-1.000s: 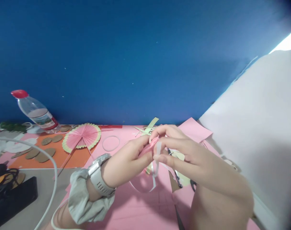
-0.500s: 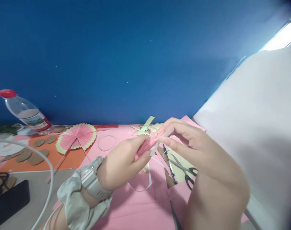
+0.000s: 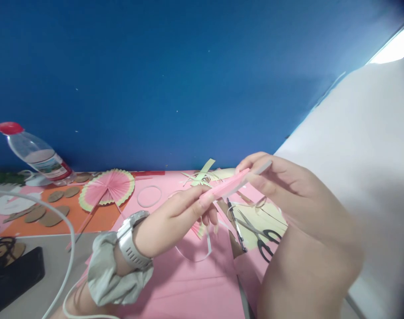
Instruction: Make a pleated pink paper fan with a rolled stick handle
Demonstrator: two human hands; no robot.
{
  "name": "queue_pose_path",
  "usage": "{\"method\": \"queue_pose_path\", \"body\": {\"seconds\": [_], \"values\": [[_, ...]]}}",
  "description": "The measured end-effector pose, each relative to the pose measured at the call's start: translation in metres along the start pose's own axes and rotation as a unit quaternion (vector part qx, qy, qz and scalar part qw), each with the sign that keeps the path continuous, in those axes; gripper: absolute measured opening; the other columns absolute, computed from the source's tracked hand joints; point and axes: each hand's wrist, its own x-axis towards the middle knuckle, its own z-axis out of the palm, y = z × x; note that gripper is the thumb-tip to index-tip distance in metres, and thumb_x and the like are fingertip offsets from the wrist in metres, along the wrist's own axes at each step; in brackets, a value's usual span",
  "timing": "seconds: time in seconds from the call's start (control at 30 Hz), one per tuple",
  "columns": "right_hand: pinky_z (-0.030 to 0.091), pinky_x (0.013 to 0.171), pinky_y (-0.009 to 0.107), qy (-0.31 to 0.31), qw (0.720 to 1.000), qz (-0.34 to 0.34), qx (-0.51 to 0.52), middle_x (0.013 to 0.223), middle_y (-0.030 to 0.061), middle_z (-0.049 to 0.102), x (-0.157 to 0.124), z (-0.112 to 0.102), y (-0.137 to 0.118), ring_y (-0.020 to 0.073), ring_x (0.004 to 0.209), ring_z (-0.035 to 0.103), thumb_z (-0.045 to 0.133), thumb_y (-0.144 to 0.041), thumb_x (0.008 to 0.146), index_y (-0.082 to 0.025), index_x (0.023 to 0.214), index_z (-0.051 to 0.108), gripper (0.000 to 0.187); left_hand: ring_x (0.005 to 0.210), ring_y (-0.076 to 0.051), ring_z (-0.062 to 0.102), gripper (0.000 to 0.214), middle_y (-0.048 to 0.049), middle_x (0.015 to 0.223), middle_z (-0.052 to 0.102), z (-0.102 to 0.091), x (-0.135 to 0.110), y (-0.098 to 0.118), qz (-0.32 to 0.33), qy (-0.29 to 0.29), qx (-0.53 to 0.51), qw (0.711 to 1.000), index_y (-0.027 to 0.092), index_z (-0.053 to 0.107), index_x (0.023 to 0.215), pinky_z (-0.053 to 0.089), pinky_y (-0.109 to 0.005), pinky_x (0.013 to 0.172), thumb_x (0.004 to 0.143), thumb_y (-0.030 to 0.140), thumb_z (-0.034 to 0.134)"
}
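My left hand [image 3: 175, 219], with a grey watch on the wrist, pinches one end of a folded pink pleated paper strip [image 3: 223, 188]. My right hand [image 3: 281, 186] pinches the other end of that strip together with a thin white strip [image 3: 255, 172] lying along it. Both hands hover above a pink sheet [image 3: 195, 283]. A white paper loop [image 3: 197, 252] curls just under my left hand.
Black-handled scissors [image 3: 260, 237] and a pen [image 3: 237, 228] lie on pale green paper beneath the hands. A finished pink and green paper fan [image 3: 107, 190], a white ring [image 3: 149, 196], cardboard discs [image 3: 50, 215], a tipped bottle [image 3: 35, 155], a white cable [image 3: 67, 239] and a black device [image 3: 15, 277] sit left.
My right hand has drawn up and to the right, stretching the pink strip out longer between the two hands. The scissors underneath have come into full view.
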Motion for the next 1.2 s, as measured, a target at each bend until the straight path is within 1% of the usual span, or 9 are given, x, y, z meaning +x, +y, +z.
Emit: {"method": "queue_pose_path", "body": {"seconds": [0.1,0.2,0.3,0.4,0.5,0.63,0.9,1.07,1.2], "values": [[0.047,0.071,0.023,0.069,0.996,-0.018,0.056,0.105,-0.0007,0.056,-0.002,0.004,0.001,0.0125,0.090,0.056,0.058,-0.031,0.089,-0.024,0.079,0.059,0.012,0.065,-0.011,0.053,0.030,-0.0016,0.071,0.060,0.000,0.002,-0.004,-0.023,0.047,-0.030,0.998,0.015,0.054,0.090,0.044,-0.025,0.065,0.098,0.035,0.034],[0.048,0.070,0.021,0.118,0.988,-0.037,0.091,0.095,-0.0017,0.059,-0.004,0.018,-0.006,0.0110,0.085,0.057,0.062,-0.025,0.086,-0.023,0.077,0.058,0.011,0.063,-0.010,0.051,0.030,-0.0009,0.070,0.060,0.000,0.003,-0.008,-0.019,0.092,-0.045,0.995,0.013,0.056,0.089,0.043,-0.024,0.063,0.098,0.034,0.035],[0.049,0.063,0.020,0.106,0.991,-0.029,0.081,0.079,-0.0028,0.061,-0.003,0.039,-0.013,0.0100,0.073,0.058,0.063,-0.021,0.085,-0.024,0.078,0.058,0.009,0.061,-0.009,0.049,0.032,-0.0011,0.070,0.061,-0.001,0.004,-0.011,-0.002,0.127,-0.044,0.991,0.013,0.058,0.084,0.041,-0.022,0.060,0.097,0.034,0.038],[0.051,0.057,0.022,0.071,0.993,-0.008,0.092,0.078,-0.0024,0.061,0.002,0.058,-0.013,0.0111,0.069,0.061,0.060,-0.021,0.087,-0.024,0.082,0.058,0.006,0.059,-0.008,0.047,0.033,-0.0001,0.068,0.059,0.000,0.004,-0.011,0.015,0.135,-0.043,0.990,0.014,0.057,0.080,0.039,-0.021,0.058,0.097,0.036,0.039],[0.050,0.053,0.022,0.088,0.991,-0.001,0.104,0.077,-0.0025,0.061,0.008,0.068,-0.007,0.0110,0.065,0.060,0.059,-0.023,0.087,-0.024,0.081,0.056,0.007,0.059,-0.008,0.047,0.035,0.0000,0.068,0.058,0.002,0.003,-0.009,0.015,0.132,-0.042,0.990,0.015,0.056,0.078,0.038,-0.021,0.056,0.097,0.038,0.038],[0.050,0.058,0.022,0.133,0.989,-0.017,0.069,0.075,-0.0029,0.062,0.015,0.066,0.003,0.0106,0.068,0.061,0.063,-0.024,0.085,-0.023,0.077,0.056,0.011,0.062,-0.010,0.046,0.033,-0.0014,0.073,0.058,0.005,0.000,-0.007,0.008,0.125,-0.040,0.991,0.015,0.056,0.082,0.039,-0.023,0.059,0.098,0.036,0.036],[0.050,0.062,0.026,0.122,0.990,-0.018,0.070,0.075,-0.0032,0.063,0.020,0.059,0.010,0.0127,0.070,0.062,0.064,-0.026,0.084,-0.024,0.080,0.055,0.010,0.065,-0.011,0.048,0.035,-0.0012,0.071,0.052,0.002,0.000,-0.010,-0.005,0.066,-0.103,0.992,0.012,0.059,0.111,0.041,-0.026,0.060,0.099,0.035,0.035],[0.049,0.061,0.026,0.154,0.986,-0.021,0.051,0.075,-0.0033,0.061,0.020,0.063,0.011,0.0121,0.071,0.061,0.065,-0.026,0.083,-0.023,0.080,0.055,0.011,0.066,-0.011,0.047,0.035,-0.0014,0.073,0.052,0.003,0.000,-0.011,0.011,0.084,-0.108,0.990,0.014,0.055,0.121,0.043,-0.026,0.063,0.098,0.033,0.036],[0.048,0.061,0.024,0.170,0.984,-0.024,0.043,0.074,-0.0037,0.059,0.022,0.065,0.010,0.0108,0.070,0.060,0.065,-0.027,0.084,-0.023,0.080,0.054,0.012,0.067,-0.012,0.048,0.036,-0.0019,0.076,0.052,0.004,-0.001,-0.010,0.023,0.098,-0.085,0.991,0.017,0.054,0.126,0.044,-0.026,0.062,0.097,0.033,0.040]]}}
